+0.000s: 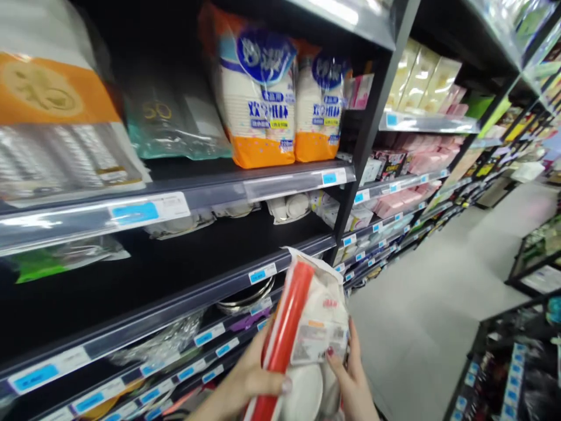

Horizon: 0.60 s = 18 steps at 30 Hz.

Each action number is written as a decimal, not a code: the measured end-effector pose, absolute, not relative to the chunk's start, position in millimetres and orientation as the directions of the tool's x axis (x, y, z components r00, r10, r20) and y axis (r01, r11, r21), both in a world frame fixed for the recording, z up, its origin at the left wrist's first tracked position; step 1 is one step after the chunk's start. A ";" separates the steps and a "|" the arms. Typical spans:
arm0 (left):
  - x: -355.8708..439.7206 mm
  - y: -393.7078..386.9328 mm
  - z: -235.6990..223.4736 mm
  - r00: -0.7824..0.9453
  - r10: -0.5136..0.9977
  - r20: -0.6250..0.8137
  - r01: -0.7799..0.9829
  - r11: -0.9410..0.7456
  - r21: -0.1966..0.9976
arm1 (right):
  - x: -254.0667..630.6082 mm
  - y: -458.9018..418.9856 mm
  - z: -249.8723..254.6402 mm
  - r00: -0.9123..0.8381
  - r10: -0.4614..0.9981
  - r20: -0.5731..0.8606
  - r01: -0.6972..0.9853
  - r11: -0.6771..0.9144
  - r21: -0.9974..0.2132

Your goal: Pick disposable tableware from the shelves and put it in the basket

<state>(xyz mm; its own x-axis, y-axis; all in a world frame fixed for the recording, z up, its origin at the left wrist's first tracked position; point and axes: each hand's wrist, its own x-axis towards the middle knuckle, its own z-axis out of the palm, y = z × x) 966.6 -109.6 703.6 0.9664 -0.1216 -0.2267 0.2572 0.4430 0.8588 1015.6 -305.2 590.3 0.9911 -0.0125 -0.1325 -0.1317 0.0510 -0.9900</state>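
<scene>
Both hands hold a clear plastic pack of white paper cups (322, 298), tilted, with a broad red band along its left side and a printed label. My left hand (256, 374) is closed round the red left edge, its thumb across the front. On the pack's right side, my right hand (353, 377) grips with the thumb on the front near the label; its other fingers are partly hidden behind. Round white cup ends show through the film at the lower part. The pack is in front of the shelf edge, beside the aisle.
Orange-and-white cup packs (263, 111) stand on the upper shelf (219, 190), next to a teal bag (179, 128) and a large orange-banded pack (56, 117). Small white packs (291, 207) lie deep on the lower shelf. A dark upright (372, 117) separates the bays. The grey aisle floor (412, 327) runs right.
</scene>
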 end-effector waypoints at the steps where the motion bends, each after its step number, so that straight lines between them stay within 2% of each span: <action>1: 971.3 -105.3 699.3 0.955 -0.111 -0.276 0.295 0.468 0.833 | 1016.0 -308.9 597.3 0.988 -0.018 -0.154 -0.152 0.080 -0.985; 4: 990.8 -96.3 679.8 0.928 -0.097 -0.361 0.353 0.541 0.763 | 1022.9 -324.9 613.3 0.968 0.032 -0.247 -0.249 0.194 -0.949; 6: 1006.5 -96.4 666.2 0.929 -0.127 -0.348 0.352 0.590 0.727 | 1027.6 -335.8 615.5 0.950 0.103 -0.296 -0.313 0.299 -0.901; 9: 1031.4 -103.5 649.1 0.923 -0.227 -0.311 0.384 0.592 0.709 | 1027.4 -346.5 608.1 0.912 0.230 -0.340 -0.409 0.436 -0.801; 11: 1047.3 -109.5 638.0 0.900 -0.321 -0.295 0.430 0.541 0.723 | 1023.5 -349.9 599.5 0.895 0.254 -0.368 -0.446 0.454 -0.771; 14: 1066.5 -116.9 617.4 0.853 -0.425 -0.304 0.494 0.466 0.735 | 1016.9 -352.7 583.2 0.898 0.139 -0.417 -0.434 0.440 -0.786; 18: 1078.9 -123.8 588.3 0.814 -0.444 -0.373 0.545 0.364 0.755 | 1009.5 -358.6 556.7 0.880 -0.059 -0.471 -0.395 0.458 -0.796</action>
<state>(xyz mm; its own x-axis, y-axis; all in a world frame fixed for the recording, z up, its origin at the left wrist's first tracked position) 1078.9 -123.8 588.3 0.8144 -0.4444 -0.3732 0.5449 0.3643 0.7552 1009.5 -358.6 556.7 0.8804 -0.0592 -0.4706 -0.3949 0.4581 -0.7964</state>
